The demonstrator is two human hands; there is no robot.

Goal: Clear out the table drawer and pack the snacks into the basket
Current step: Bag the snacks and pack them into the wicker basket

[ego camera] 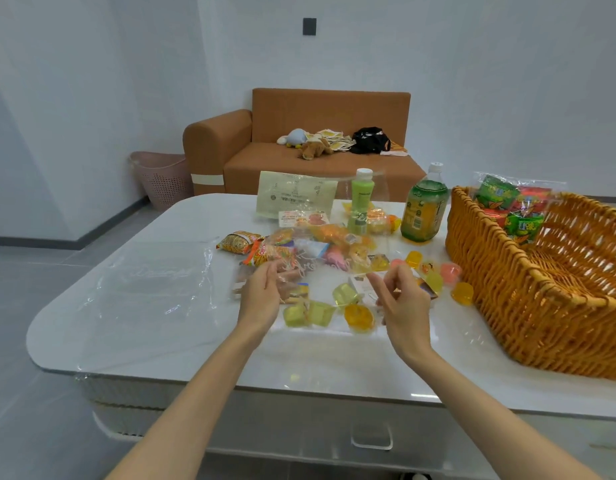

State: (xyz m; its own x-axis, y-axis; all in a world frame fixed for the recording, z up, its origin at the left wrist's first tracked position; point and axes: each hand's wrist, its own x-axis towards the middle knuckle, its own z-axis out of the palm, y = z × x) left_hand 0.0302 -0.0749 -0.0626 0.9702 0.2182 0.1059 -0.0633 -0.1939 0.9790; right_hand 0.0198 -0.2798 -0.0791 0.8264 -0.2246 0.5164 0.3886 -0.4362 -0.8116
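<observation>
A clear plastic bag (pixel 337 237) is held up above the white table (pixel 154 327). My left hand (pixel 263 292) pinches its left edge and my right hand (pixel 402 299) pinches its right edge. Seen through and around the bag lie loose snacks: jelly cups (pixel 358 315), noodle packets (pixel 239 241) and small sweets. A woven orange basket (pixel 528 289) stands on the right of the table, with a bag of green and red snack packs (pixel 511 206) inside at the back. The drawer front with its handle (pixel 371 439) shows below the table edge, closed.
A green bottle (pixel 361 200) and a yellow-green drink bottle (pixel 425 207) stand behind the snacks. A pale flat packet (pixel 294 194) leans at the back. Another clear plastic sheet (pixel 150 282) lies on the table's left. An orange sofa (pixel 299 133) and pink bin (pixel 163 176) stand beyond.
</observation>
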